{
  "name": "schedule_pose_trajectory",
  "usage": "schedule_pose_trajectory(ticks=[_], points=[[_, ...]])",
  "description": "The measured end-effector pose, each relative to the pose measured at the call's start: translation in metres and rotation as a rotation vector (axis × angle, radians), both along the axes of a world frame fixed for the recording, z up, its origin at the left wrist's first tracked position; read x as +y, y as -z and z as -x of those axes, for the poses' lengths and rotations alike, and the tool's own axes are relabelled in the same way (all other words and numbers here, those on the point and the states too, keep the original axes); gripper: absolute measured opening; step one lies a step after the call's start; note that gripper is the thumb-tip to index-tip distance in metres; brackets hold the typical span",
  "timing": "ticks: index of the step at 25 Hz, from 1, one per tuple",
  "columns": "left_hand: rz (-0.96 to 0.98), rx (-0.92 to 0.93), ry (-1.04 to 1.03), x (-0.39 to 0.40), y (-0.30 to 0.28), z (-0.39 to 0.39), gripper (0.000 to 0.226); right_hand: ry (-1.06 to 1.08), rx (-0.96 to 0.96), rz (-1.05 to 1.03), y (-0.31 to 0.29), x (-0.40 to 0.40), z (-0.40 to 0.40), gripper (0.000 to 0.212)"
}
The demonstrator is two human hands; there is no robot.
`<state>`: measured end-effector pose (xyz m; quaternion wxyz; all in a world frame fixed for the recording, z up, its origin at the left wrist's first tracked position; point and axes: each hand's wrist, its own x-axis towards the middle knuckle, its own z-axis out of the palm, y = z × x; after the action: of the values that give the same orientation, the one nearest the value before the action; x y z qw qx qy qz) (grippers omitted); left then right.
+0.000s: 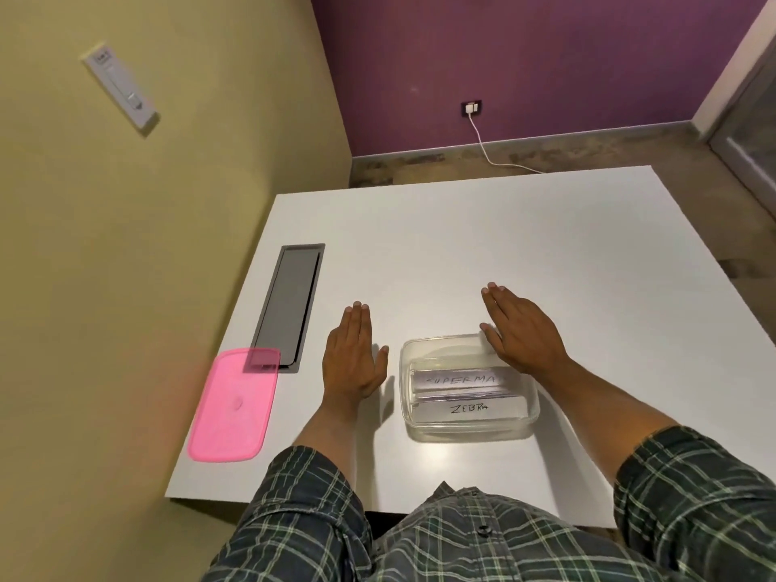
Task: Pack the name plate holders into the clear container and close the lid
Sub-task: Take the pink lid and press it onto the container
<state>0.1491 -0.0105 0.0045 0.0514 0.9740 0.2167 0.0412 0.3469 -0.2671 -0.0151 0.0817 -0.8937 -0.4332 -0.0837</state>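
Note:
A clear container (409,413) sits on the white table near the front edge. Inside it lie name plate holders: one reads "ZEBRA" (468,409), another behind it reads "SUPERMA…" (455,380). My right hand (523,333) hovers flat, fingers extended, over the container's far right corner, holding nothing. My left hand (352,354) rests flat on the table just left of the container, fingers together and empty. The pink lid (231,407) lies apart at the table's left edge, no hand on it.
A grey cable-port flap (289,300) is set into the white table (504,245), its near end under the lid's corner. A yellow wall stands close on the left. A charger cable trails over the floor beyond the far edge.

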Motion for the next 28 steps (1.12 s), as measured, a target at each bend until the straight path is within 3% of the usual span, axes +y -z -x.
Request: schedule_pose_trajectory(ticks=[15, 18, 24, 28], points=[[0.077, 0.010, -0.617, 0.110, 0.017, 0.160, 0.091, -0.538, 0.011, 0.089, -0.022, 0.248, 0.100, 0.060], [0.144, 0.018, -0.746, 0.130, 0.029, 0.181, 0.102, -0.595, 0.089, 0.124, -0.015, 0.292, 0.130, 0.063], [0.320, 0.203, -0.879, 0.163, 0.058, 0.211, 0.131, -0.652, 0.379, 0.263, 0.003, 0.365, 0.171, 0.074], [0.395, 0.276, -0.918, 0.177, 0.074, 0.216, 0.144, -0.601, 0.455, 0.333, 0.020, 0.395, 0.182, 0.067]])
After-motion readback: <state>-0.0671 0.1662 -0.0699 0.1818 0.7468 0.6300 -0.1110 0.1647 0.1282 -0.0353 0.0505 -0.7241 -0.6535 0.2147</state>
